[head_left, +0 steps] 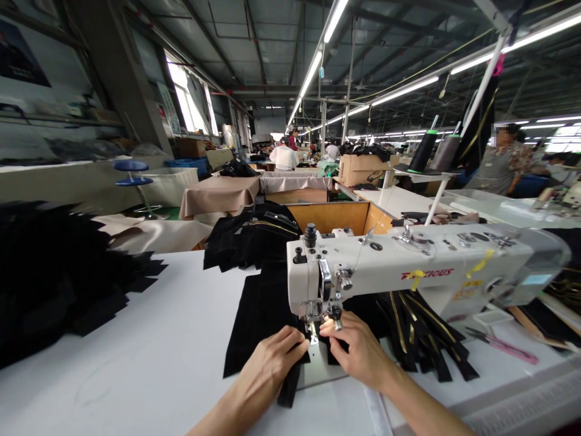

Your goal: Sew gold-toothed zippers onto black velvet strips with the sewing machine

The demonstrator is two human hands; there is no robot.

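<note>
A white sewing machine stands in front of me, its lit needle area and presser foot between my hands. Left of the foot, my left hand has its fingers bent and closed on the edge of a black fabric panel. A narrow black strip hangs out beneath that hand. My right hand is close to the foot on the other side, fingertips pinched on black fabric. The seam spot itself is partly hidden by fingers and the machine head.
A large stack of black pieces lies at left; more black fabric sits behind the panel. Right of the machine arm are black zipper strips and pink-handled snips. Thread cones stand above. A person is at far right.
</note>
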